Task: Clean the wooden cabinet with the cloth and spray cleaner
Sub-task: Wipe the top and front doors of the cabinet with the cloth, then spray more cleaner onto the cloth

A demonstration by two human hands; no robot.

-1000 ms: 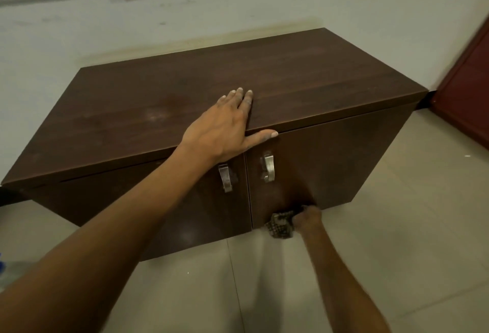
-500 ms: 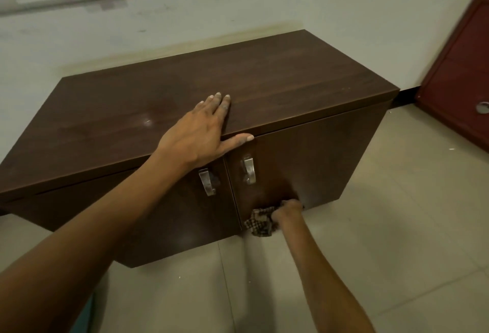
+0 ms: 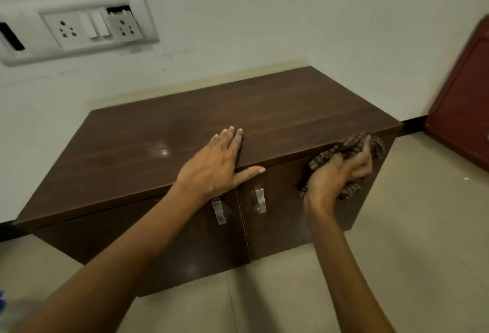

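Cabinet (image 3: pixel 304 110) cleaning looks to be underway, though I can't judge how much is truly finished. Nearest me, relative to the cabinet, is the tiled floor (image 3: pixel 397 253) it stands on, with my two forearms reaching over it. A blurred blue shape (image 3: pixel 2 303) sits at the frame's edge, well to the left of the cabinet; it may be the spray cleaner, but I cannot tell.

Next come the two doors with their metal handles (image 3: pixel 260 200) side by side at the middle seam. My right hand (image 3: pixel 336 176) is curled around a bunched checked cloth (image 3: pixel 349 147), pressing it against the upper part of the right door, just under the top's front edge and near the right corner. My left hand (image 3: pixel 217 163) lies flat and spread on the top at its front edge, thumb hooked over the lip above the handles, holding nothing.

The top carries a glossy patch left of my left hand, so it may already have been wiped. By my reckoning the left door and the sides remain.

Behind the cabinet is the wall, with a switch-and-socket plate (image 3: pixel 92 27) above its left end.
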